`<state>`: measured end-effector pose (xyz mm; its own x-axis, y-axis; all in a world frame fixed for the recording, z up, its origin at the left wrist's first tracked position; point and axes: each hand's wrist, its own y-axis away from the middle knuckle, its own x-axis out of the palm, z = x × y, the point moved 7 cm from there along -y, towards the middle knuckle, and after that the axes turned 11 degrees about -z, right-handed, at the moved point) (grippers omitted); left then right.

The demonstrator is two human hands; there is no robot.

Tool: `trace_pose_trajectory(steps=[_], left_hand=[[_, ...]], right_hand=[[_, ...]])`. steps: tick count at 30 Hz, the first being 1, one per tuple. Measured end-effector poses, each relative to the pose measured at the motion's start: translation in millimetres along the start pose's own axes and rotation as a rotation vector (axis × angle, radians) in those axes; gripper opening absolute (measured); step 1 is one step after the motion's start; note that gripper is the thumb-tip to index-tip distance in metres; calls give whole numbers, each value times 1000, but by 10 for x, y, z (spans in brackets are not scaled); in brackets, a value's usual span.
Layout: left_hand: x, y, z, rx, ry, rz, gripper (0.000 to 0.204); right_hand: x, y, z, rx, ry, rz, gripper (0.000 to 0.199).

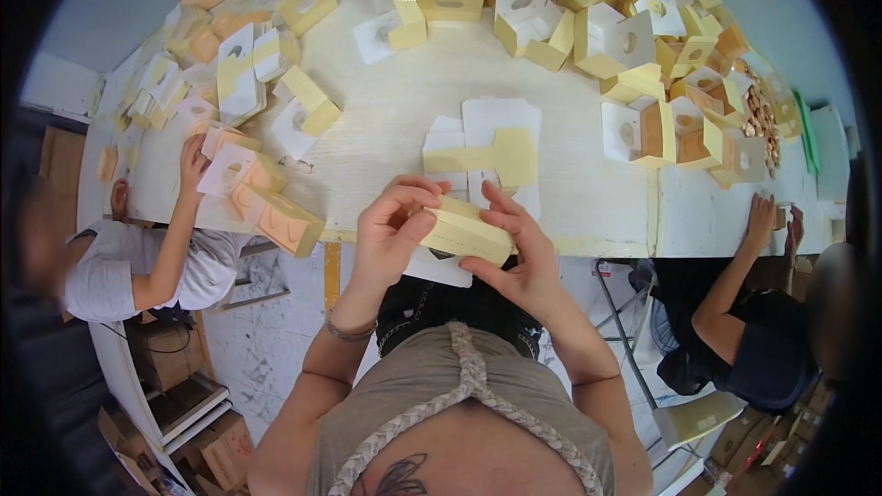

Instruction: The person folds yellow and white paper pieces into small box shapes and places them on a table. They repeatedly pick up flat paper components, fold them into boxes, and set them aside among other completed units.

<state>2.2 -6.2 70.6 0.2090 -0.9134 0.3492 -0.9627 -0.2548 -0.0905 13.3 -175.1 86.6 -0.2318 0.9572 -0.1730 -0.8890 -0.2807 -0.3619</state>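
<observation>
A small pale yellow carton (469, 228), partly folded up, is held between my two hands above the table's front edge. My left hand (395, 225) is closed on its left end, thumb on the near face and fingers over the top. On the right end, my right hand (522, 253) pinches it, with the thumb below and the fingers above. A white flap with a dark oval spot hangs under the carton. Just beyond my hands lies a stack of flat carton blanks (516, 158), white with yellow panels.
Folded cartons (617, 35) crowd the table's (386, 119) far right, with more cartons (241, 73) on the left. A co-worker's hand (195, 163) touches orange-toned cartons at left. Another co-worker's hands (776, 222) work at the right edge, near a heap of small brown pieces (762, 119).
</observation>
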Motion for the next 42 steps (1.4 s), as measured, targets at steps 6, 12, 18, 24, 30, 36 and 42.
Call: trace_pose_trajectory(steps=[6, 12, 18, 24, 30, 36, 42], left_hand=[[-129, 82, 330, -90, -119, 4, 23], [-272, 110, -159, 299, -383, -128, 43], [-1128, 624, -751, 676, -1035, -649, 45], [-2677, 601, -976, 459, -1036, -1022, 67], [-3197, -306, -1173, 206, -1216, -605, 77], [-3936, -975, -1142, 22, -1171, -384, 80], [-4028, -1161, -918, -51, -910, -470, 85]], right_hand=[[25, 72, -225, -9, 54, 33, 46], [-561, -1484, -57, 114, 240, -194, 43], [430, -1347, -432, 136, 33, 155, 68], [1992, -618, 72, -269, 219, 470, 81], [2791, -904, 152, -196, 479, 746, 80], [3461, -1075, -164, -244, 467, 988, 53], [3466, -1183, -213, -88, 537, 839, 53]])
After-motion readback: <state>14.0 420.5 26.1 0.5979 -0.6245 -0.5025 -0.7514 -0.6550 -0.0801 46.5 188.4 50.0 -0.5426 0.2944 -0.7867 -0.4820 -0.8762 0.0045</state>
